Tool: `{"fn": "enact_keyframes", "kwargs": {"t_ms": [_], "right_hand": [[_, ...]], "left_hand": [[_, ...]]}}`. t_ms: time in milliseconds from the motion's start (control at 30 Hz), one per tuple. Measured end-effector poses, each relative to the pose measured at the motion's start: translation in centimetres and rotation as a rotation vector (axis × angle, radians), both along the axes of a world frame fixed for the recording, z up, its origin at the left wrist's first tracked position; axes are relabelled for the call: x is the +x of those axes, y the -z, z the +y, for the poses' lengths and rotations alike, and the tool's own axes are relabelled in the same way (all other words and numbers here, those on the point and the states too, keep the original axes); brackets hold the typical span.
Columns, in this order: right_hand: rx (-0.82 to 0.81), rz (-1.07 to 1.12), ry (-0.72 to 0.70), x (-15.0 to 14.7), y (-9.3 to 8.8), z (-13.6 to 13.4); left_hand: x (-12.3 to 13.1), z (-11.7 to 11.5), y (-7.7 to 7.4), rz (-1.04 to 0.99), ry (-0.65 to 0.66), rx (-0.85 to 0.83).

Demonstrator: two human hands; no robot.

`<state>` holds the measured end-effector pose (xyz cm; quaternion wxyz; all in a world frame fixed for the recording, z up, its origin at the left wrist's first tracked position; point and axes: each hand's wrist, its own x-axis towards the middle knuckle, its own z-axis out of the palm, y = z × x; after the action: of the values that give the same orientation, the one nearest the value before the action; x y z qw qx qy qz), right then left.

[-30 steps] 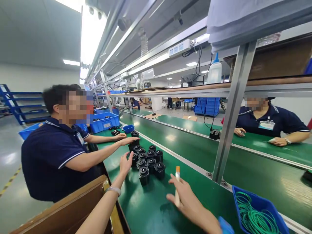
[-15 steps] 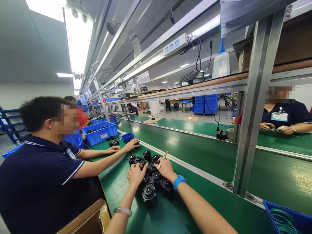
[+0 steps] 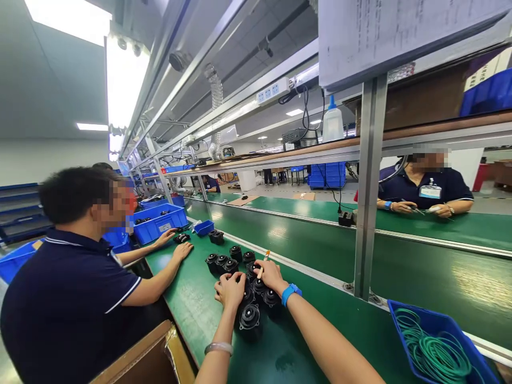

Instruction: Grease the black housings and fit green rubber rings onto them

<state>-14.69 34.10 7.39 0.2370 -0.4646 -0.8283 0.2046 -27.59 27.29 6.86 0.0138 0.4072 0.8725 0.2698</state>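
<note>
The left hand (image 3: 231, 292) curls over the clustered black parts (image 3: 250, 317), which stand on the green bench (image 3: 192, 298); whether its fingers pinch one cannot be told. The right hand (image 3: 270, 276) reaches the cluster's other side, its bent fingers gripping a brush (image 3: 263, 265) slantwise, orange end up.

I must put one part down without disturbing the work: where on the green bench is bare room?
Bare green bench shows between the right forearm and the blue wire bin, and between the left hand and the bench's left edge. It is crowded among the black parts, around both hands, and near the co-worker's hands.
</note>
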Motion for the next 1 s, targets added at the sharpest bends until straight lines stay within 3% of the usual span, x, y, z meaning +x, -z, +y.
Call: {"fn": "enact_keyframes", "kwargs": {"t_ms": [233, 567, 733, 800, 867, 1000], "right_hand": [[0.015, -0.022, -0.002, 5.7, 0.4, -3.1], [0.027, -0.057, -0.014, 14.2, 0.4, -8.8], [0.007, -0.052, -0.088, 19.2, 0.2, -11.0], [0.013, -0.029, -0.118, 21.0, -0.4, -11.9], [0.047, 0.014, -0.124, 22.8, -1.4, -13.1], [0.161, 0.145, -0.049, 26.0, -2.6, -17.4]], "left_hand": [[6.2, -3.1, 0.4, -0.019, 0.029, 0.034], [15.6, -9.2, 1.1, -0.024, 0.047, 0.082], [20.6, -12.1, 1.9, -0.011, 0.14, 0.042], [20.7, -12.7, 1.6, 0.006, 0.205, 0.013], [19.1, -12.2, 0.7, 0.03, 0.268, -0.015], [12.7, -7.6, -1.8, 0.097, 0.372, -0.024]]}}
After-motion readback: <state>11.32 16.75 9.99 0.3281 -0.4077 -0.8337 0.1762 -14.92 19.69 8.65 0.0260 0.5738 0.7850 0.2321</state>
